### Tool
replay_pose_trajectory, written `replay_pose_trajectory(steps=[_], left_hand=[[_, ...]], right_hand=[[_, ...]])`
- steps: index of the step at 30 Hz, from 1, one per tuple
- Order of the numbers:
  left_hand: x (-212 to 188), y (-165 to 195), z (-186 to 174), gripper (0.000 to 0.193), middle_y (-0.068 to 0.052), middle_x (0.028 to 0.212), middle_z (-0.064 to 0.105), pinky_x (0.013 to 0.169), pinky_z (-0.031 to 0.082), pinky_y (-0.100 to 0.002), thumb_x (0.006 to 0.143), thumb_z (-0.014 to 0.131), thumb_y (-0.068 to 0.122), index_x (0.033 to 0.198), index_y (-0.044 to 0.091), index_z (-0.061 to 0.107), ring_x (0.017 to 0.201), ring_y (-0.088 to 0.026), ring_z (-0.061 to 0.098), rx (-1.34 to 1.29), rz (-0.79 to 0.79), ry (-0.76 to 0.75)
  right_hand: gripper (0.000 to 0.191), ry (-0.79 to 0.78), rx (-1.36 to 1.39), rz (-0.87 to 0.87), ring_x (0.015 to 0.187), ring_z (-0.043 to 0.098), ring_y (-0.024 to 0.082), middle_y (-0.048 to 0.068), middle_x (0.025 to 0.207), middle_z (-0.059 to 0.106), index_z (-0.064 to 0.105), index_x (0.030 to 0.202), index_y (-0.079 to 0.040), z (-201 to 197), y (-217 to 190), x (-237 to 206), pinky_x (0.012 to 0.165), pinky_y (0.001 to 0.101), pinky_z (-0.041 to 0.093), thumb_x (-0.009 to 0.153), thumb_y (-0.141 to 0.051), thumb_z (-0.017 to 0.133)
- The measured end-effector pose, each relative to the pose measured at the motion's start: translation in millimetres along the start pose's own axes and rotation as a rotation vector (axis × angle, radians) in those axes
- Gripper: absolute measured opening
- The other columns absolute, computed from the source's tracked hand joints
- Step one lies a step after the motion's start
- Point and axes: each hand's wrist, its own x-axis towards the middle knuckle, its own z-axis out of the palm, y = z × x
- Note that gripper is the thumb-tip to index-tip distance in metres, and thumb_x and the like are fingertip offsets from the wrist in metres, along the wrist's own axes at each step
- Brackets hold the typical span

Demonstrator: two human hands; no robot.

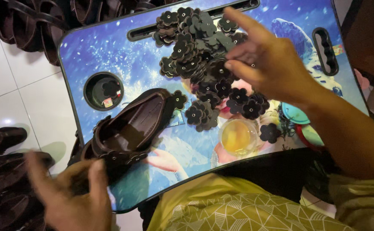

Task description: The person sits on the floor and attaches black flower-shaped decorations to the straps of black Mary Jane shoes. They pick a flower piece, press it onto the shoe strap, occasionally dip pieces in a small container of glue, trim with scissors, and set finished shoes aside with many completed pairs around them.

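Observation:
A dark brown shoe [131, 128] lies on a small blue picture-printed lap table [110, 51]. My left hand [69, 192] grips the shoe's heel end at the table's near left corner. A heap of dark brown flower-shaped leather pieces [199, 47] covers the table's middle and far side. My right hand [268, 60] hovers over the heap's right part, fingers spread and slightly curled; whether it pinches a piece is not visible. A small clear cup of yellow glue-like liquid [238, 137] stands near the front edge.
A round cup hole [103, 90] in the table holds a flower piece and a small scrap. More dark shoes lie on the white tile floor at the left [3, 171] and stacked behind the table [37, 21]. My yellow patterned garment [238, 205] is below.

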Motion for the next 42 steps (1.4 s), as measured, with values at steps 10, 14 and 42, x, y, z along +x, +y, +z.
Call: replay_pose_trajectory(steps=[10, 14, 42], left_hand=[[-17, 32, 35, 0.031, -0.014, 0.104, 0.074, 0.082, 0.056, -0.036, 0.086, 0.085, -0.001, 0.114, 0.003, 0.073, 0.090, -0.023, 0.070, -0.080, 0.741, 0.084], [-17, 80, 71, 0.027, -0.009, 0.098, 0.073, 0.079, 0.057, -0.035, 0.088, 0.085, 0.001, 0.112, 0.004, 0.074, 0.088, -0.025, 0.072, -0.336, 0.938, -0.150], [-7, 126, 124, 0.037, -0.011, 0.108, 0.078, 0.080, 0.062, -0.028, 0.087, 0.085, 0.017, 0.120, 0.003, 0.072, 0.093, -0.016, 0.079, -0.533, 0.583, -0.561]], right_hand=[[0.086, -0.144, 0.517, 0.147, 0.090, 0.069, 0.009, 0.011, 0.104, 0.074, 0.026, 0.167, -0.011, -11, 18, -17, 0.079, 0.0242, 0.059, 0.094, 0.002, 0.070], [0.087, -0.157, 0.530, 0.239, 0.087, 0.069, 0.009, 0.010, 0.102, 0.073, 0.027, 0.166, -0.012, -11, 11, -20, 0.075, 0.0244, 0.058, 0.091, 0.001, 0.070], [0.083, -0.210, 0.514, 0.167, 0.093, 0.068, 0.007, 0.010, 0.107, 0.075, 0.020, 0.166, -0.008, -17, -7, -30, 0.080, 0.0234, 0.058, 0.097, 0.000, 0.064]])
